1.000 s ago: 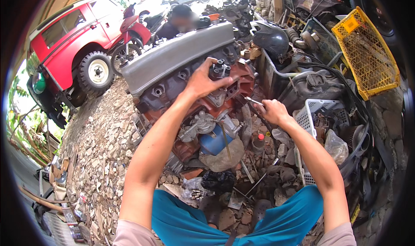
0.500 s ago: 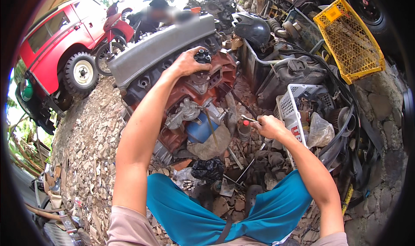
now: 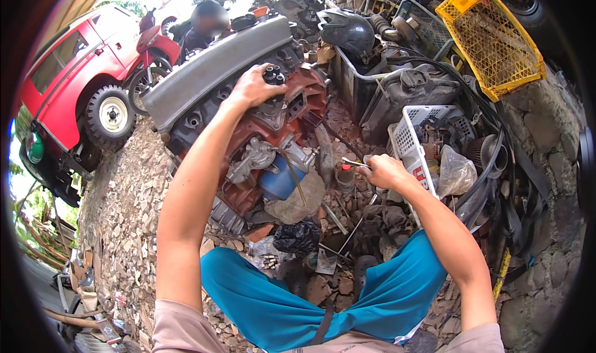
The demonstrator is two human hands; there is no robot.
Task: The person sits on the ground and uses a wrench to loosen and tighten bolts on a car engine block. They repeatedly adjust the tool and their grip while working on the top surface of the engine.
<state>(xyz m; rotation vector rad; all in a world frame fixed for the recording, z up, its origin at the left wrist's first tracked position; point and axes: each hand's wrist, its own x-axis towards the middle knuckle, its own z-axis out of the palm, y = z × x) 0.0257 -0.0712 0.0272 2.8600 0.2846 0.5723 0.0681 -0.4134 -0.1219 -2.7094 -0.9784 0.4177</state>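
Note:
My left hand is wrapped round a black distributor cap with several round towers, on the near side of a big engine. The engine has a long grey valve cover and a rusty red block. Below the cap sit a grey metal pump-like part and a blue oil filter. Off to the right, my right hand is closed on a slim metal wrench, its end pointing left. Just behind the wrench is a small bottle with a red cap.
A white plastic crate of parts stands right of my right hand. Beyond it are a black jerrycan, a helmet and a yellow crate. Rubble covers the ground. Another person is behind the engine, near a red vehicle.
The whole view has shifted, so most things sit a little further left. My left hand stays on the cap and my right keeps the wrench. The other person's head is more upright.

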